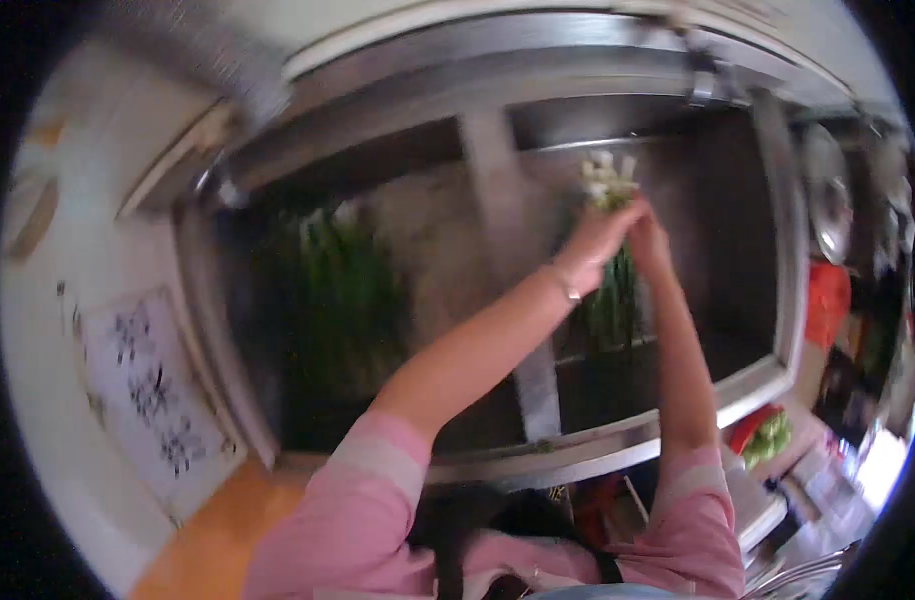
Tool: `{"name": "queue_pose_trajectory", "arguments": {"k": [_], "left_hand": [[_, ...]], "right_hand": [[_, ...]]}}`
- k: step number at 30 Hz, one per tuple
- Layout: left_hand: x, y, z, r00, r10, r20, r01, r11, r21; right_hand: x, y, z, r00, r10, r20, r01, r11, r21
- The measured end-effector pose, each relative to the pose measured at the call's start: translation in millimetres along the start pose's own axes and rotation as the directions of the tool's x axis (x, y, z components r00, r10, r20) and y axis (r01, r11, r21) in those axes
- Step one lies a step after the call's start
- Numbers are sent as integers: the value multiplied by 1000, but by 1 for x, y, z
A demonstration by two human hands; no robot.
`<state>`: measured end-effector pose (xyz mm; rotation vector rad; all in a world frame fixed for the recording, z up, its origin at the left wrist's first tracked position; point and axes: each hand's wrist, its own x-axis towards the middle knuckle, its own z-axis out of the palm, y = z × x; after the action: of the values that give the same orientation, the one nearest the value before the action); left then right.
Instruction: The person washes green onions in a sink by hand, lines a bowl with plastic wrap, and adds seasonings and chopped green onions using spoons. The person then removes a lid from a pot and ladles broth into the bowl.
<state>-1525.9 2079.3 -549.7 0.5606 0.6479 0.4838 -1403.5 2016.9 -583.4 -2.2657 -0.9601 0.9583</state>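
Both hands are together over the right basin of a metal double sink (497, 190), closed around a bunch of long green vegetables (607, 305). Pale, whitish stalk ends stick out beyond the fingers, and dark green leaves hang down between my forearms. My left hand (599, 240), with a bracelet at its wrist, wraps the bunch from the left. Against it from the right presses my right hand (645, 232); its fingers are partly hidden and blurred. More loose greens (347, 280) lie in the left basin, apart from my hands.
A faucet (712, 80) stands behind the right basin, and another metal fitting (217, 185) is at the left rear corner. On the left is a sheet with dark writing (152, 390). A red container of light green vegetables (767, 437) sits at the lower right.
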Motion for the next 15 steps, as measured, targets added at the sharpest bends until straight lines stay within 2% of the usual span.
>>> {"name": "queue_pose_trajectory", "arguments": {"k": [1,2,3,4,5,6,7,8,9,10,12,13,14,15], "left_hand": [[-14,11,3,998,47,-46,-38,984,175],[-30,25,1,991,-24,-131,53,973,224],[-49,32,-9,984,49,-172,-8,972,233],[-64,44,-20,974,124,-192,-74,966,247],[-88,74,-37,982,145,-120,-98,939,330],[-113,107,-55,987,155,-39,-126,904,408],[-132,126,-84,956,279,-92,-151,735,661],[-147,127,-132,899,401,-175,-175,696,696],[-165,130,-170,803,383,-456,-45,802,595],[-181,129,-218,673,547,-498,59,631,774],[-202,110,-323,546,655,-522,275,448,850],[-203,92,-351,547,653,-524,270,455,849],[-202,77,-376,529,748,-401,451,153,880],[-202,71,-391,543,802,-251,595,-157,788]], "right_hand": [[17,58,19,975,-221,11,219,970,102],[20,79,31,998,-60,22,59,998,34],[8,59,31,999,20,46,-19,1000,-23],[7,59,42,998,3,63,-2,1000,-17],[7,63,48,985,-140,-101,151,982,115],[8,67,43,927,-248,-283,313,925,216],[-3,44,38,926,-252,-281,315,926,208],[-25,-6,30,914,-192,-356,313,894,321],[-49,-58,27,898,-124,-421,318,845,429],[-76,-109,29,918,-148,-368,323,817,478],[-119,-174,69,943,-245,-224,332,704,628],[-133,-192,100,941,-327,-86,299,682,668],[-141,-211,130,940,-330,80,263,857,444],[-132,-207,182,920,-383,76,296,810,507]]}}
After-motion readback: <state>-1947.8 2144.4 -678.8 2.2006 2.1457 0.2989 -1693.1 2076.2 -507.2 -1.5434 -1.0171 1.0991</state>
